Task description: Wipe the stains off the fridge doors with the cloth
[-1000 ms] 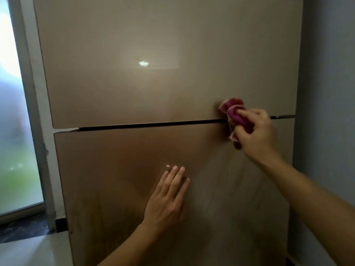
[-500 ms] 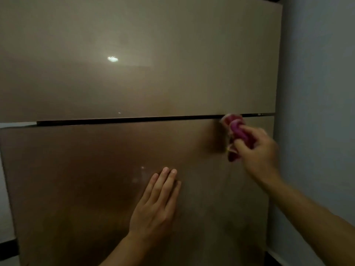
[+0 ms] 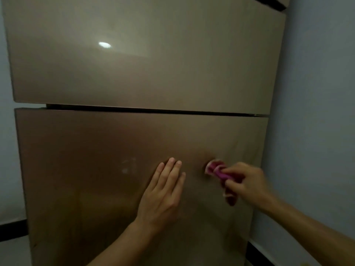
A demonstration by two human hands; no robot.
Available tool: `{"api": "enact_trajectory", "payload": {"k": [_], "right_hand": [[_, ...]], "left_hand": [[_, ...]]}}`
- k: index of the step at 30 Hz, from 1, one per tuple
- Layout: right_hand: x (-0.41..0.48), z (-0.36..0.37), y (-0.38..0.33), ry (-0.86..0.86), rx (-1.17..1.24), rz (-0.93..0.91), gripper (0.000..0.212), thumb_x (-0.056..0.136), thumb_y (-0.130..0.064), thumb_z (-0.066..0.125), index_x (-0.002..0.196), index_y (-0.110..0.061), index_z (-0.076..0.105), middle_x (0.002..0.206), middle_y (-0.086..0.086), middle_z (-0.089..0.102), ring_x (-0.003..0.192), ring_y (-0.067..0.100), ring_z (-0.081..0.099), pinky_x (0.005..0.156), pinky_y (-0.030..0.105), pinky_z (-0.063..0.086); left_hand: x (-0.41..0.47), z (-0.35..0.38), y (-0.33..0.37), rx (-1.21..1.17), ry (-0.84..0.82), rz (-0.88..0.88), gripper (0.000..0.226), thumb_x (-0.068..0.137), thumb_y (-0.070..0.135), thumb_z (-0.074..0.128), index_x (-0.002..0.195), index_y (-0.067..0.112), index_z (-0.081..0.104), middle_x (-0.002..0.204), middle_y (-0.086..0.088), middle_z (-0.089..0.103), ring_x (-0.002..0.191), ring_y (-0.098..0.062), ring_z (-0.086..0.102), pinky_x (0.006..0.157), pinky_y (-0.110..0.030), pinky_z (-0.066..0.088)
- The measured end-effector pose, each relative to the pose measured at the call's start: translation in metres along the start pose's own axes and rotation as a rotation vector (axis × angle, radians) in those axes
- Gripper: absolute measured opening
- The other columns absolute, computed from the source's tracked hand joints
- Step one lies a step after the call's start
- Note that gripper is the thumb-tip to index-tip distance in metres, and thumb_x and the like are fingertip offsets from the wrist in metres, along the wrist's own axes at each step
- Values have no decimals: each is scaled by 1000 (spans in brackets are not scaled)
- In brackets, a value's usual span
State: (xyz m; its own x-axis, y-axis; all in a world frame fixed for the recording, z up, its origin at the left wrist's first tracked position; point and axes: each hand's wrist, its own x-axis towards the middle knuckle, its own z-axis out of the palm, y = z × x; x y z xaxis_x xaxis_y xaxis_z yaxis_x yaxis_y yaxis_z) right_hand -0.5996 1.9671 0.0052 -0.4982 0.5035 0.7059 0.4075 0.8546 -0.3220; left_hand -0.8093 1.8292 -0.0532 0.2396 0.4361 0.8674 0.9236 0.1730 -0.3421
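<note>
Compared with one second ago, the right hand (image 3: pixel 247 184) and its cloth (image 3: pixel 221 173) have dropped from the gap between the doors down onto the lower door (image 3: pixel 96 150), and the camera has swung right so the window is out of shot.

Head view: right-hand fingers are curled tight around the bunched magenta cloth, whose pale-edged front fold presses against the lower door's right half. The left hand (image 3: pixel 163 192) lies flat on the same door just left of the cloth, fingers straight and close together, holding nothing. A whitish smudge (image 3: pixel 129 167) sits just left of the left fingertips, apparently not yet wiped.

Judgement on the step: wiping the lower door is under way. Good practice would be steady pressure, overlapping strokes towards the smudge, and shifting the bracing palm so it leaves no fresh prints.

Fridge appearance: two glossy bronze doors, upper door (image 3: pixel 153 73) above a dark horizontal gap (image 3: pixel 153 110); a bright light reflection shows on the upper panel. Faint streaks show on the lower door's right side. A grey wall (image 3: pixel 317 112) stands to the right.
</note>
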Motion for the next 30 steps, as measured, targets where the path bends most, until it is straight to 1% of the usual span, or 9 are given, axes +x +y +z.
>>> {"api": "enact_trajectory", "payload": {"k": [4, 9, 11, 13, 16, 18, 23, 28, 30], "right_hand": [[69, -63, 21, 506, -111, 111, 31, 80, -11, 65, 110, -15, 65, 108, 13, 59, 93, 30, 56, 78, 29, 40], [113, -33, 37, 566, 86, 190, 37, 87, -7, 55, 123, -16, 57, 120, 12, 49, 95, 26, 54, 78, 17, 34], [83, 8, 40, 565, 107, 134, 40, 86, -7, 55, 124, -17, 57, 118, 12, 50, 91, 24, 52, 73, 23, 41], [32, 42, 53, 417, 89, 22, 43, 81, -8, 59, 122, -21, 58, 117, 10, 52, 95, 26, 54, 76, 30, 48], [-36, 51, 90, -64, 61, -222, 30, 81, -29, 60, 111, -35, 60, 106, -13, 54, 88, 3, 57, 76, 20, 48], [-32, 26, 109, -134, 30, -291, 27, 77, -30, 59, 102, -35, 65, 102, -18, 56, 87, -2, 56, 76, 17, 47], [83, -54, 122, 467, -64, 16, 32, 85, -10, 62, 116, -17, 63, 112, 8, 60, 100, 27, 54, 77, 27, 38], [138, -54, 130, 621, 57, 166, 37, 91, -7, 50, 126, -17, 58, 125, 11, 55, 104, 29, 55, 82, 16, 32], [117, -27, 130, 665, 58, 160, 36, 91, -6, 51, 124, -18, 60, 124, 10, 56, 101, 30, 57, 84, 20, 38]], "left_hand": [[16, 3, 28, -98, 32, 14, 43, 82, 14, 48, 119, -1, 63, 138, -25, 51, 137, -39, 36, 114, -52, 26], [39, 18, 46, -85, -9, 12, 42, 83, 15, 47, 119, 0, 64, 137, -25, 51, 136, -37, 38, 113, -50, 28], [45, 25, 45, -70, -40, -14, 44, 82, 17, 47, 119, 0, 64, 137, -24, 52, 136, -36, 37, 113, -48, 27], [49, 33, 42, -30, -47, -24, 46, 82, 18, 47, 120, 0, 64, 137, -24, 52, 136, -35, 36, 114, -47, 25], [48, 40, 41, 19, -15, -7, 45, 82, 18, 47, 120, 0, 65, 138, -24, 51, 137, -36, 35, 115, -49, 24], [49, 42, 43, 18, 10, 3, 45, 82, 18, 48, 120, 1, 64, 139, -24, 51, 138, -36, 35, 115, -50, 24], [62, 54, 53, 27, 20, 76, 44, 84, 16, 47, 123, 2, 61, 140, -22, 49, 138, -35, 36, 116, -48, 25], [65, 60, 55, 132, -50, 78, 48, 84, 21, 45, 123, -1, 62, 140, -22, 49, 137, -35, 35, 116, -48, 22], [65, 59, 55, 147, -57, 79, 48, 84, 20, 46, 124, -1, 61, 141, -23, 48, 138, -36, 34, 116, -49, 22]]}}
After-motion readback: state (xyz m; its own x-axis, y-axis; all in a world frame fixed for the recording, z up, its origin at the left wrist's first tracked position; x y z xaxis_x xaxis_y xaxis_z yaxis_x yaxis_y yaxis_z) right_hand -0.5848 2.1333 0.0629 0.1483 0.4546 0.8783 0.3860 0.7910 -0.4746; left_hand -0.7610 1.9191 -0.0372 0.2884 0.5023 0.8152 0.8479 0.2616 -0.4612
